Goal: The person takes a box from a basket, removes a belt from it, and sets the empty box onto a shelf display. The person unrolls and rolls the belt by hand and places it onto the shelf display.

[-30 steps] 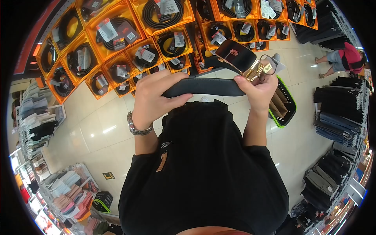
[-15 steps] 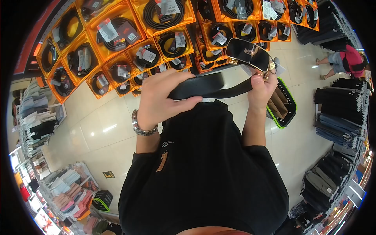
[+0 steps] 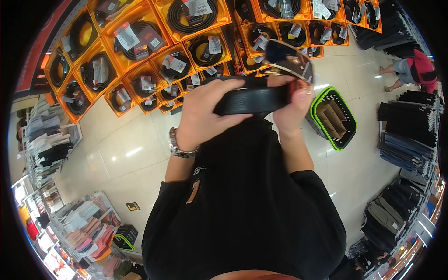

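A black leather belt [image 3: 254,101] is looped between my two hands in front of my chest. My left hand [image 3: 205,109], with a metal watch on its wrist, is closed around the left side of the loop, thumb below and fingers above. At the other side, my right hand [image 3: 294,103] pinches the belt near its buckle end; something red shows by the thumb. The big gold-edged buckle [image 3: 288,60] with a dark shiny face sticks up above that hand.
Ahead stand orange display boxes [image 3: 135,39] with coiled, tagged belts. A black basket with a green rim [image 3: 353,116] sits on the floor at right, holding brown cardboard. Clothes racks [image 3: 406,116] line both sides. A person in pink [image 3: 422,70] is at far right.
My right hand has come left, closer to my left hand, bringing the buckle with it. The belt strap between them now forms a tighter loop. More of the basket shows.
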Demonstrator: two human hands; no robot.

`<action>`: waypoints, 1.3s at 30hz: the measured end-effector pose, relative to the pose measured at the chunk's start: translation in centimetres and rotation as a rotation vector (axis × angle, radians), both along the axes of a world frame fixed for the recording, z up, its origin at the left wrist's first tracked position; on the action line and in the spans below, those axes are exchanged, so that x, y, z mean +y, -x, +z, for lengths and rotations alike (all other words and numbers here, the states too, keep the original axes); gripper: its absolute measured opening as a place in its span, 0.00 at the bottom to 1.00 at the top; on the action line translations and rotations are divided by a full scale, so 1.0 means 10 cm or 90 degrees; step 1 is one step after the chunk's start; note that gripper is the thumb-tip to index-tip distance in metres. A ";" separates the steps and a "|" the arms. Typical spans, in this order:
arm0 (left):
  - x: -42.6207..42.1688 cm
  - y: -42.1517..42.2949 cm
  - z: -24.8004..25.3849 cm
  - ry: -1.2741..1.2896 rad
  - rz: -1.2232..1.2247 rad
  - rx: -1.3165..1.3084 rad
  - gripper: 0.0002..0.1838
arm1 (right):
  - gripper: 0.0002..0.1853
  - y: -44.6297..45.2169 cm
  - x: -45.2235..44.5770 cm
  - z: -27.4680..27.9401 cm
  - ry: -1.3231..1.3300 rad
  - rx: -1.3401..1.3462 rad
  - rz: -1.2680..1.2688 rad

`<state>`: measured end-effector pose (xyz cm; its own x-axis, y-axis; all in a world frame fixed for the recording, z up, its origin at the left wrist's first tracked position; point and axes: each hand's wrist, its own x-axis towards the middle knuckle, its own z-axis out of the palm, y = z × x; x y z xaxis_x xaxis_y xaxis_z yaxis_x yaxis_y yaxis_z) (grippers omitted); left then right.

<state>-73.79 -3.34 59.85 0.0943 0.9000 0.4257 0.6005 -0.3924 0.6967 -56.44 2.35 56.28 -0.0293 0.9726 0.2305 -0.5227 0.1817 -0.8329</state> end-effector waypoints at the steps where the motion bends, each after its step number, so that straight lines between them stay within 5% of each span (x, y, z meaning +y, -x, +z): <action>1: -0.02 0.07 -0.02 -0.009 0.001 -0.018 0.29 | 0.27 -0.04 0.07 0.00 -0.009 0.046 0.011; 7: -0.09 0.24 0.00 -0.028 -0.031 -0.139 0.27 | 0.28 -0.25 0.20 0.01 -0.109 -0.055 -0.003; 15: -0.06 0.20 0.04 -0.048 0.072 0.110 0.24 | 0.23 -0.29 0.20 0.09 -0.069 -0.146 0.022; 22: 0.09 0.17 0.00 -0.116 0.104 0.169 0.23 | 0.20 -0.30 0.23 0.16 -0.091 -0.104 0.031; 24: 0.11 0.16 0.06 -0.086 0.046 0.027 0.24 | 0.18 -0.33 0.30 0.13 -0.072 -0.146 0.012; 30: 0.29 -0.02 0.14 -0.032 0.006 0.027 0.25 | 0.19 -0.20 0.34 0.18 -0.049 -0.150 0.098; 34: 0.51 -0.17 0.06 -0.134 -0.001 -0.017 0.32 | 0.21 -0.11 0.38 0.16 -0.053 -0.149 0.110; 39: 0.61 0.12 -0.16 -0.009 -0.018 -0.041 0.32 | 0.17 -0.27 0.68 0.10 -0.076 -0.137 -0.051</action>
